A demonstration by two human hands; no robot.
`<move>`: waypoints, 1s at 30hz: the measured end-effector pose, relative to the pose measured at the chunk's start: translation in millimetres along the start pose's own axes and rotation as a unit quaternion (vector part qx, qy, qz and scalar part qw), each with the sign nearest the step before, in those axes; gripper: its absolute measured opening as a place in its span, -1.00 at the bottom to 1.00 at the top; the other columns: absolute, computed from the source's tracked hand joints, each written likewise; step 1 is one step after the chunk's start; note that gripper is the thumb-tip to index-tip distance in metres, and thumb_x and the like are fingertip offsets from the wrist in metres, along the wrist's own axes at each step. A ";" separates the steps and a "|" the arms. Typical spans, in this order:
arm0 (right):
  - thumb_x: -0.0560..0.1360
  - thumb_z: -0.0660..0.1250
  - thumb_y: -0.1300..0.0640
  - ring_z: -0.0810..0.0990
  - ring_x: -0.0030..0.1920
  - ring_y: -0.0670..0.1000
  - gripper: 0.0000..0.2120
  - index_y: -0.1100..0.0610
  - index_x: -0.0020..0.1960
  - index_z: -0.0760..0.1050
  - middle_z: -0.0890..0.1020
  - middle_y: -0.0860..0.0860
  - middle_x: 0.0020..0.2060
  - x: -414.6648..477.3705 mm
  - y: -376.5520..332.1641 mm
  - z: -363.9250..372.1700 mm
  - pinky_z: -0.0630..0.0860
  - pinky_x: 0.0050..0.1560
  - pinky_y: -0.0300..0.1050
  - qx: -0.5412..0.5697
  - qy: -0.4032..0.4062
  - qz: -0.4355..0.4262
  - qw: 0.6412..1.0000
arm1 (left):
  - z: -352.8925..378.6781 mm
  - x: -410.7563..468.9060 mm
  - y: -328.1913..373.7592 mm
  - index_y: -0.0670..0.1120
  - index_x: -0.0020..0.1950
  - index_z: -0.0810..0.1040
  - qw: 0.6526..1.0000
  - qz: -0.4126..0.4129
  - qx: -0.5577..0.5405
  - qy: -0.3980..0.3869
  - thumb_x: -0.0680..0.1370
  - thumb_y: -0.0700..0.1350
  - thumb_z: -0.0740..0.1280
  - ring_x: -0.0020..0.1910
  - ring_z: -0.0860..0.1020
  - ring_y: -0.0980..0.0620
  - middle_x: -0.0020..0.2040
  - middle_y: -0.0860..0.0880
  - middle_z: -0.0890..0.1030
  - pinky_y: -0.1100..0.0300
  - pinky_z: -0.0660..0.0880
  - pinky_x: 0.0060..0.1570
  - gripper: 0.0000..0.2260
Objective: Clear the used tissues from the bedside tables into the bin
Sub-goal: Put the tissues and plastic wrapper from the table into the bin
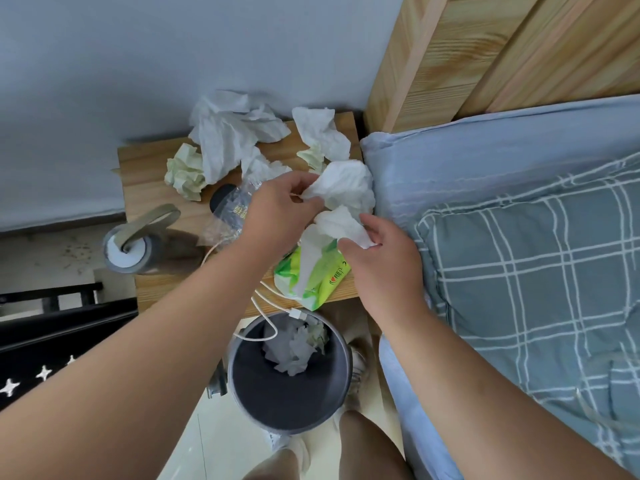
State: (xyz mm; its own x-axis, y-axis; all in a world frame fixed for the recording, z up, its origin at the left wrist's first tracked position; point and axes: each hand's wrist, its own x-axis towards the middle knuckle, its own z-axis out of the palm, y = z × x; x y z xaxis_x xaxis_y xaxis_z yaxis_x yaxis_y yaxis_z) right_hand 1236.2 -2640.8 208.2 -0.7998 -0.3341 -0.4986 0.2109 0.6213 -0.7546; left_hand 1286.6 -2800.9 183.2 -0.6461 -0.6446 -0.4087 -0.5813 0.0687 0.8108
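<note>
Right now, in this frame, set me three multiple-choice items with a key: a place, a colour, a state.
1. Where does the bin stand?
A. On the bed.
B. On the floor by the near edge of the bedside table.
C. On the table top.

2. What colour is the tissue pack?
A. Red.
B. Black.
C. Green and white.

3. What is the left hand doing?
A. Pinching a crumpled white tissue.
B. Lying flat on the pillow.
C. Hanging empty.

Key:
1 B: it sits on floor tiles below the table's edge.
2 C: the wrapper is bright green and white.
3 A: its fingers close on the tissue; the right hand pinches a second tissue.
</note>
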 end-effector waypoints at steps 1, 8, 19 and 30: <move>0.52 0.48 0.13 0.68 0.08 -0.12 -0.62 0.00 0.33 0.62 0.70 -0.17 0.07 -1.4 -1.9 -0.3 0.59 0.02 -0.30 -0.006 0.008 -0.006 1.000 | -4.8 -2.9 2.2 0.08 0.14 0.72 1.000 -0.004 -0.017 0.005 0.57 -0.14 0.50 -0.24 0.67 0.23 -0.13 0.12 0.74 0.43 0.54 -0.25 -0.81; 0.56 0.40 0.03 0.71 -0.17 -0.03 -0.93 -0.09 -0.10 0.64 0.72 -0.08 -0.24 -14.0 -19.6 -10.7 0.60 -0.18 -0.16 0.023 0.049 -0.034 0.998 | -35.9 -38.3 19.2 0.08 -0.07 0.71 0.989 -0.037 -0.142 0.026 0.63 -0.15 0.46 -0.06 0.78 -0.01 -0.16 0.01 0.78 0.10 0.71 0.07 -0.86; 0.53 0.31 0.00 0.52 -0.40 -0.06 -0.89 -0.04 -0.11 0.59 0.60 -0.05 -0.40 -89.7 -37.7 -48.9 0.50 -0.36 -0.25 0.122 -0.031 -0.083 0.989 | -83.5 -150.3 18.4 0.01 0.00 0.74 0.942 -0.057 -0.328 0.049 0.60 -0.16 0.41 -0.13 0.73 -0.03 -0.14 -0.04 0.72 0.16 0.69 -0.04 -0.88; 0.50 0.31 0.06 0.48 -0.45 -0.12 -0.90 -0.06 -0.17 0.57 0.57 -0.09 -0.43 -147.1 48.3 -24.1 0.41 -0.39 -0.24 0.074 -0.097 -0.031 0.992 | -54.2 -269.5 -87.3 0.04 -0.25 0.73 0.924 -0.190 -0.314 0.104 0.54 -0.09 0.41 -0.27 0.72 -0.05 -0.30 -0.11 0.72 0.23 0.66 -0.22 -0.81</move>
State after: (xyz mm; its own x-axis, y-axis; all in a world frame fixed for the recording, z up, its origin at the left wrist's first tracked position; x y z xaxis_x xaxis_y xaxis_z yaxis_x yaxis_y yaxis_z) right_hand 1350.5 -2544.5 255.4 -0.6932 -0.5087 -0.5106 0.2556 0.4890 -0.8340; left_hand 1538.4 -2674.4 245.3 -0.3064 -0.6687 -0.6775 -0.3031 -0.6061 0.7354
